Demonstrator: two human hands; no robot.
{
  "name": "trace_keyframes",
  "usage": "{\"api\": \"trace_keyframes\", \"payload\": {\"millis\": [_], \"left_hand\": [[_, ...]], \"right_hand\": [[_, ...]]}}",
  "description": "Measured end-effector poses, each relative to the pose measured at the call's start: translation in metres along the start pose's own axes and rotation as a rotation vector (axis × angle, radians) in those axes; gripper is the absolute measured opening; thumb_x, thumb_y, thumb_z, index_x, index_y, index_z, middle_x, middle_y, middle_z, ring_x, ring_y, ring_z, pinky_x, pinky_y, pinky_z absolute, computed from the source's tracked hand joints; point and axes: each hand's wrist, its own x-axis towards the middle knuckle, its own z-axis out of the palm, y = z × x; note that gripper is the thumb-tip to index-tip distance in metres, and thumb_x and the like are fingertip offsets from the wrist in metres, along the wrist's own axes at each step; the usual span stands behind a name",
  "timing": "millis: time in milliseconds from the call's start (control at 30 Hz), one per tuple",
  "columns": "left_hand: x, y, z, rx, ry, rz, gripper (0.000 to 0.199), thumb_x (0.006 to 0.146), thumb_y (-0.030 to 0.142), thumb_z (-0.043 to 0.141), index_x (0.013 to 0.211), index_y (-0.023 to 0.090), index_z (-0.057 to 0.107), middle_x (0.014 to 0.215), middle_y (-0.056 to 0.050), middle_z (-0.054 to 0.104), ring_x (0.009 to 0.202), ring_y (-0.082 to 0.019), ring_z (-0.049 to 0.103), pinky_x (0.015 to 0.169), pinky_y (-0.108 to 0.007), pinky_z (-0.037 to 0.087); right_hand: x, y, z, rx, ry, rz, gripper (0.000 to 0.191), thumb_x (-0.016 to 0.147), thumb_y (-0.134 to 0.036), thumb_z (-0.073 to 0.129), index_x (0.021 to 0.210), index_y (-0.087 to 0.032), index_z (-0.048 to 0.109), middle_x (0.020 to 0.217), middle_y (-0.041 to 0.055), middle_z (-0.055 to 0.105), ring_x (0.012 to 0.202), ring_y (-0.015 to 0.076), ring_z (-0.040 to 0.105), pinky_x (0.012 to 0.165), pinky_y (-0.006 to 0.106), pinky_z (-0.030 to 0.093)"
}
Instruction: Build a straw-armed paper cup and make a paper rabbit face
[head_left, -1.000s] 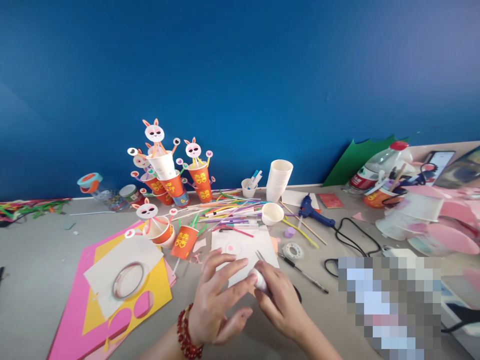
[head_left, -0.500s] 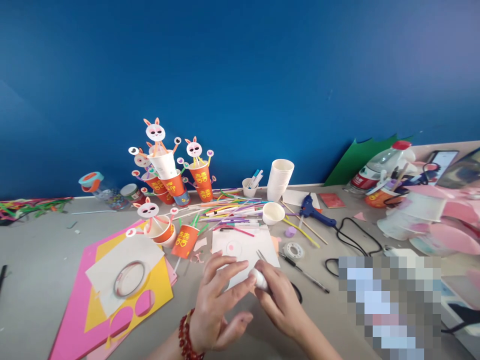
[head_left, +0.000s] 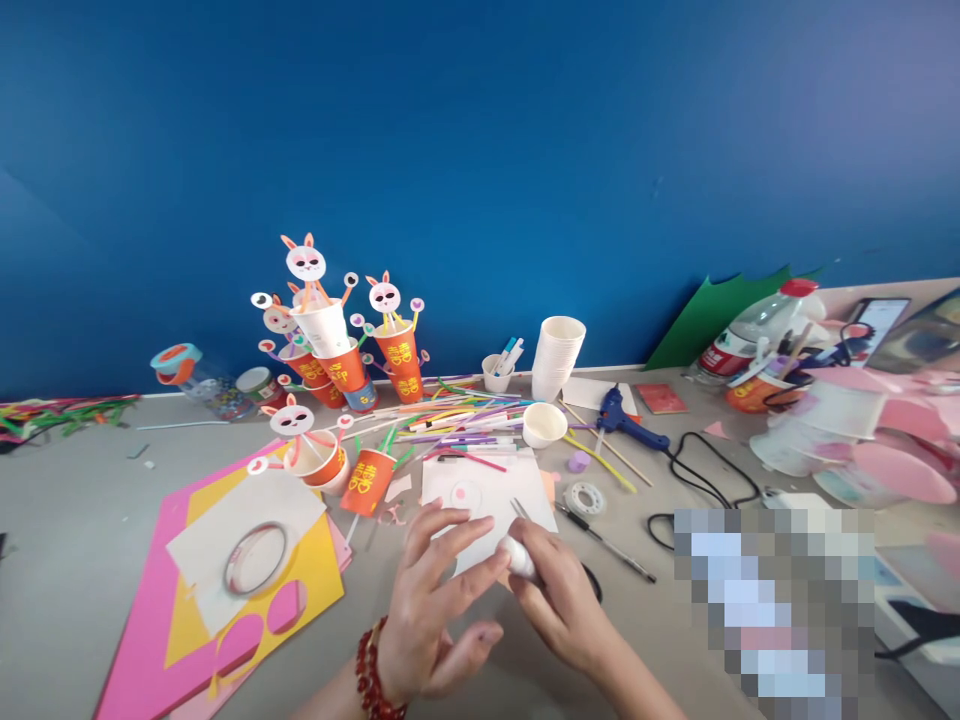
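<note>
My right hand [head_left: 559,595] is closed around a white, round-ended tube [head_left: 519,556]; its exact kind is hidden by the fingers. My left hand [head_left: 442,600], with a red bead bracelet [head_left: 370,668] at the wrist, has its fingers spread, and the index fingertip touches the tube's white end. Scissors [head_left: 519,508] show their blade tips just beyond my right hand, with a black handle partly behind it. Past both hands lies a white paper sheet [head_left: 510,483], bearing a small white disc with a pink dot [head_left: 460,494].
Orange cups with rabbit faces [head_left: 366,482] stand at the left, behind pink and yellow sheets and a tape roll [head_left: 256,558]. Pipe cleaners and pens lie across the middle. A blue glue gun [head_left: 630,425], a pen [head_left: 611,542] and stacked white cups [head_left: 556,358] are rightward.
The hands and the white tube keep nearly the same pose. The whole view has shifted slightly, with the background things a little further left.
</note>
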Motion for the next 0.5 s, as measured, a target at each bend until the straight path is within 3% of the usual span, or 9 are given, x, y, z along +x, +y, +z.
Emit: {"api": "trace_keyframes", "payload": {"millis": [500], "left_hand": [[0.0011, -0.0013, -0.0007, 0.029, 0.017, 0.0, 0.044, 0.099, 0.043, 0.038, 0.129, 0.024, 0.063, 0.138, -0.013, 0.057, 0.126, -0.034, 0.048, 0.107, -0.06, 0.036]], "right_hand": [[0.0017, -0.0027, 0.0002, 0.014, 0.01, 0.0, 0.012, 0.081, -0.013, 0.041, 0.087, -0.022, 0.045, 0.078, 0.0016, 0.056, 0.067, 0.0191, 0.052, 0.06, 0.029, 0.04]]}}
